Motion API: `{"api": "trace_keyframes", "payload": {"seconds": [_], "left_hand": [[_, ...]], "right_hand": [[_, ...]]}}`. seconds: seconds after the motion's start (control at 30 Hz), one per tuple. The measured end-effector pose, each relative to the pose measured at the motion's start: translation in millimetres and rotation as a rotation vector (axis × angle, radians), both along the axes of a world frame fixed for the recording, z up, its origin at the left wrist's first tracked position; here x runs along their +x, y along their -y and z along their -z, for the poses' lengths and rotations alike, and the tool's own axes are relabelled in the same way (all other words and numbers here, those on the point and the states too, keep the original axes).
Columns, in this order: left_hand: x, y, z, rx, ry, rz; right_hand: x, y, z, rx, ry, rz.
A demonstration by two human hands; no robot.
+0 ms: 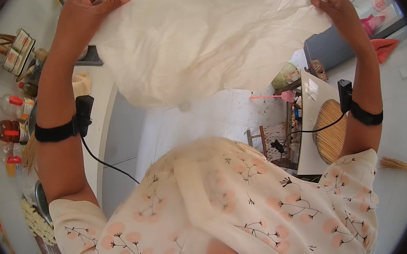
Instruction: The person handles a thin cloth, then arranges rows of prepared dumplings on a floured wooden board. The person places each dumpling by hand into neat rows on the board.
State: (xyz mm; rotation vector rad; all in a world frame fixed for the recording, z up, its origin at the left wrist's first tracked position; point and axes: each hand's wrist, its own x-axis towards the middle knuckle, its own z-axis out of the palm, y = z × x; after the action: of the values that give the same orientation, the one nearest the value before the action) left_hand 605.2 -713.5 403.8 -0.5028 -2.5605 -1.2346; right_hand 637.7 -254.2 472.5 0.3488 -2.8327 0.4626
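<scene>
A thin, crumpled, off-white cloth [209, 41] is stretched out in front of me between both hands. My left hand [91, 12] grips its upper left edge, thumb lying on top of the cloth. At the far right edge, my right hand [338, 7] pinches a corner between thumb and fingers. The lower edge hangs loose and uneven above the floor. Part of the cloth runs out of the picture at the top.
On the left, a white counter [102, 104] carries plastic bottles [12, 130] with red caps and a utensil rack [19, 51]. To the right stand a small table [307, 145] with a round slatted mat [332, 132], a woven stool [275, 138], a pink fly swatter [286, 96] and a green-white basket [285, 75].
</scene>
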Motion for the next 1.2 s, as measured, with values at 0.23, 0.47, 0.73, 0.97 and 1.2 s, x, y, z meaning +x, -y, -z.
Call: {"api": "trace_keyframes", "payload": {"seconds": [0.23,0.47,0.73,0.97,1.2], "left_hand": [[-24,-30,-37,0.15,-0.091,-0.038],[-59,-40,-21,0.467,0.072,0.341],[-72,-59,-5,0.408,-0.239,0.096],[68,-41,241,0.099,0.611,0.613],[84,44,357,-0.242,0.933,0.315]], "right_hand": [[13,-49,-35,-0.046,-0.133,0.184],[20,-60,-9,-0.473,-0.161,0.18],[-9,-30,27,-0.323,-0.384,0.3],[106,37,276,0.315,0.759,-0.186],[97,8,404,0.089,0.668,-0.053]]}}
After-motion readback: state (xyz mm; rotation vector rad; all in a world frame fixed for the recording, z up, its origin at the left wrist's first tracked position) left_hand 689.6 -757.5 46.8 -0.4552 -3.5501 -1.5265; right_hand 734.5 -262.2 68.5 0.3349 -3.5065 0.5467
